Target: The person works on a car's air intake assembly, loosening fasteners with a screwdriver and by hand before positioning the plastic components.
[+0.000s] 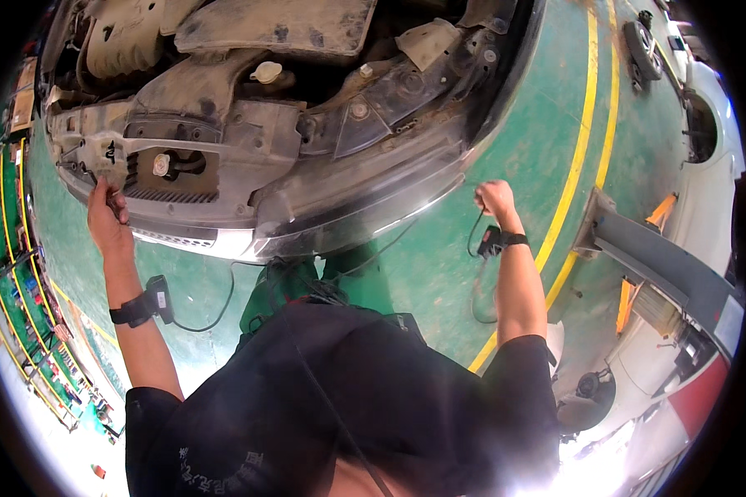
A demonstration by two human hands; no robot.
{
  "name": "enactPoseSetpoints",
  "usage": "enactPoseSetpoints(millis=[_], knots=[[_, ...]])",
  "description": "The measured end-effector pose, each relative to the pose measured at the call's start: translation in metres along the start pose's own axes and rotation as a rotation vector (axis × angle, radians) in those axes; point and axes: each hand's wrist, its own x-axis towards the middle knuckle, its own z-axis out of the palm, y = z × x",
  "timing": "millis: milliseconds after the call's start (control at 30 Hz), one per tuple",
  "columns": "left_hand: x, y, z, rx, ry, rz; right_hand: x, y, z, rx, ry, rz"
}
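Note:
An open, dusty car engine bay (273, 41) fills the upper middle of the view, with a white reservoir cap (265, 72) inside. At the bay's left front, my left hand (109, 214) reaches up with curled fingers at the edge of the front panel (224, 211), near small dark fittings (83, 166); what exactly the fingertips grip is too small to make out. My right hand (495, 201) is closed in a fist, low beside the bumper (352, 224) at its right, and its contents, if any, are hidden. Both wrists carry strapped black devices (159, 300) with cables.
Yellow lines (580, 157) cross the green floor (547, 132). At the right stand a grey lift arm (655, 261) with orange parts (661, 211), a white car (713, 108) and a loose tyre (642, 50). Yellow racks (8, 282) with small items line the left.

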Motion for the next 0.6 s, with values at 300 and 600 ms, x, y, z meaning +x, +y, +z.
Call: enactPoseSetpoints(millis=[300, 600], knots=[[0.006, -0.005, -0.035, 0.065, 0.044, -0.018, -0.055, 0.023, 0.075, -0.286, 0.248, -0.628], [0.054, -0.011, -0.049, -0.001, -0.088, -0.063, -0.081, -0.013, 0.096, -0.531, 0.414, -0.372]])
